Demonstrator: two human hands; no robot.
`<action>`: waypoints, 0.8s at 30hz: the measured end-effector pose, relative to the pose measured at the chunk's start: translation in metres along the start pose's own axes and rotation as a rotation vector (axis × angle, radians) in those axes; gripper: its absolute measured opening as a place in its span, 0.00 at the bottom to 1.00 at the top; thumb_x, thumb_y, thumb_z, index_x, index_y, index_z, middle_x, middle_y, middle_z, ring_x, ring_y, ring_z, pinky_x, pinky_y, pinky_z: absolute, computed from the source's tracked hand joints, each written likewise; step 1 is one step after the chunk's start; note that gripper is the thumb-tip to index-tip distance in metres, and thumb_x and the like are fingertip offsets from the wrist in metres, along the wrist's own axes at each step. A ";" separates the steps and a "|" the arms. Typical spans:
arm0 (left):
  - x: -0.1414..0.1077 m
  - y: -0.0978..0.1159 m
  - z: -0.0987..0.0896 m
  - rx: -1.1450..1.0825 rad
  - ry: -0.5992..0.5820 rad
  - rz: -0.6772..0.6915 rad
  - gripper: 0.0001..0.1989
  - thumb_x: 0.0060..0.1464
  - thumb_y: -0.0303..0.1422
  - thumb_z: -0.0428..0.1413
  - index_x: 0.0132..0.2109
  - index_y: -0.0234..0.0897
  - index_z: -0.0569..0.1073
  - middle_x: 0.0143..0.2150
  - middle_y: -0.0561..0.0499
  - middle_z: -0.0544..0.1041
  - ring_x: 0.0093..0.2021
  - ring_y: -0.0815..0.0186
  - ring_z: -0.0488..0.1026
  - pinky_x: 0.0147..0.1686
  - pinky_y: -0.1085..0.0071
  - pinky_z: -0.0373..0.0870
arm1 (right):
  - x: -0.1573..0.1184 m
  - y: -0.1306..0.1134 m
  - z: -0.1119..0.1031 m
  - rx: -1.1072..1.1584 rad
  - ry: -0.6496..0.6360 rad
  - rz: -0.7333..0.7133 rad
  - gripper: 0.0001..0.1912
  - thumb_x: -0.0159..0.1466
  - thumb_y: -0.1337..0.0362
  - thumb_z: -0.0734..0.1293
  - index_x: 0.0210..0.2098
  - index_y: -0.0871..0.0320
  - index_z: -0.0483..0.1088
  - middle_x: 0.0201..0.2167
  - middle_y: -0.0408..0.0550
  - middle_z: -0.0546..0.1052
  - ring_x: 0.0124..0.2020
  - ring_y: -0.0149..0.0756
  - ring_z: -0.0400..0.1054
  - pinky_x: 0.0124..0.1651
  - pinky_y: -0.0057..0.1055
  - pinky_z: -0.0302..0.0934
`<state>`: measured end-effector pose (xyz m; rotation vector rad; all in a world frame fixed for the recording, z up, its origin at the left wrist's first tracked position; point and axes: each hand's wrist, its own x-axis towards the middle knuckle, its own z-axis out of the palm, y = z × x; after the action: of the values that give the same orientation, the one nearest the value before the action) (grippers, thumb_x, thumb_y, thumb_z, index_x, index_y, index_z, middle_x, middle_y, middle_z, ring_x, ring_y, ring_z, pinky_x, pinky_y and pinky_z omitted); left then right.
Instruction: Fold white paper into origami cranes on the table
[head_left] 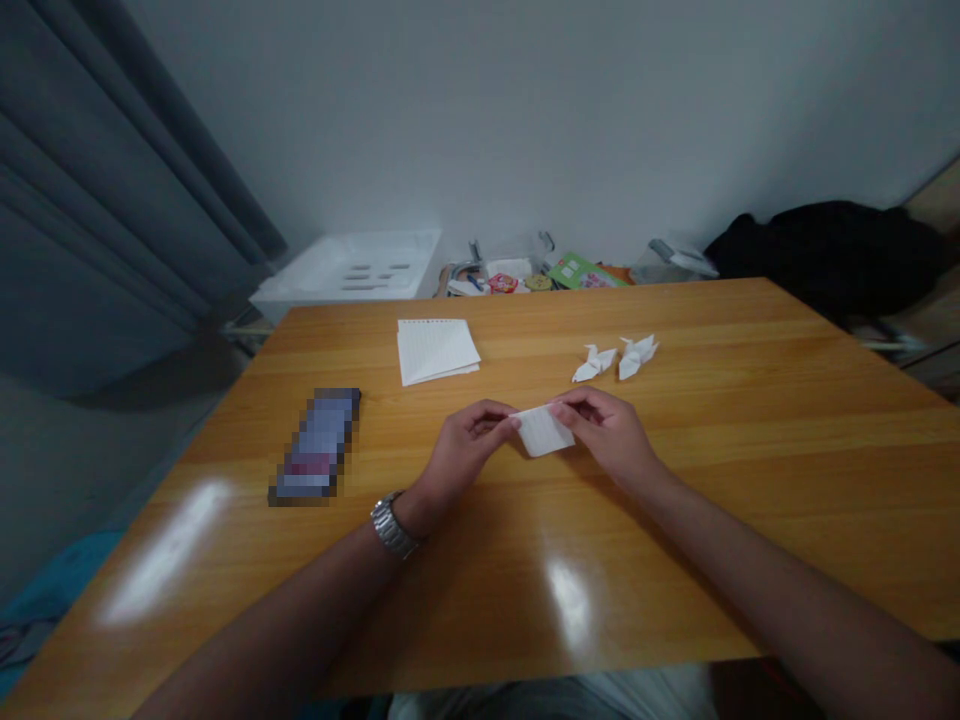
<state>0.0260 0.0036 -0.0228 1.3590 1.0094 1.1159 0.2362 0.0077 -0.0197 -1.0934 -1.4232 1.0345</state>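
A small folded piece of white lined paper (pixel 544 432) is held between my two hands, just above the wooden table (pixel 750 450). My left hand (pixel 471 445) pinches its upper left corner between thumb and fingers. At the opposite corner my right hand (pixel 604 430) grips it, the thumb lying on the near face. Beyond my right hand stand two folded paper birds, a left one (pixel 595 362) and a right one (pixel 637 356). A stack of loose lined sheets (pixel 436 350) lies farther back, to the left of the birds.
A phone (pixel 319 440) with a blurred screen lies on the table's left side. Behind the far edge are a white plastic tray (pixel 330 268), a green booklet (pixel 581 271) and assorted small items. Black cloth (pixel 832 250) is heaped at the back right.
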 end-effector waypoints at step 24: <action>-0.001 0.008 0.002 -0.024 0.086 -0.001 0.11 0.54 0.38 0.65 0.38 0.33 0.81 0.39 0.46 0.83 0.39 0.65 0.78 0.43 0.69 0.74 | -0.002 -0.002 0.001 -0.027 0.031 -0.032 0.10 0.62 0.56 0.72 0.35 0.56 0.77 0.34 0.47 0.81 0.35 0.37 0.75 0.40 0.33 0.69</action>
<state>0.0276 0.0013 -0.0154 1.3005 1.0556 1.1910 0.2355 0.0049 -0.0181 -1.0981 -1.4287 0.9742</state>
